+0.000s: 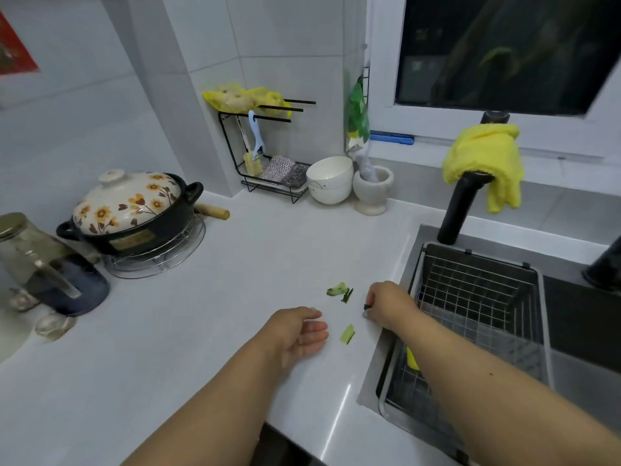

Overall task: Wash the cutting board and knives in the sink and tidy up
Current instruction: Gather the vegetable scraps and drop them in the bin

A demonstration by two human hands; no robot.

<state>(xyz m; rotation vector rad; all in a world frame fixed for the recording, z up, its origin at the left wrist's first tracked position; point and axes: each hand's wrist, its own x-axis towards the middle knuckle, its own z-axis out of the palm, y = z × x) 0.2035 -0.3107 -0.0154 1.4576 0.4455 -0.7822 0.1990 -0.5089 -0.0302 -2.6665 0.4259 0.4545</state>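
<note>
Picking peel scraps off the worktop
Right hand pinches a green scrap by the sink edge; left hand, grip loosely wide, rests beside another peel.

My left hand and right hand are bare, with no gloves, rings or watch. Both my forearms are uncovered as far back as I can see, no sleeves reaching them. A small dark mole sits on my right forearm.
</note>
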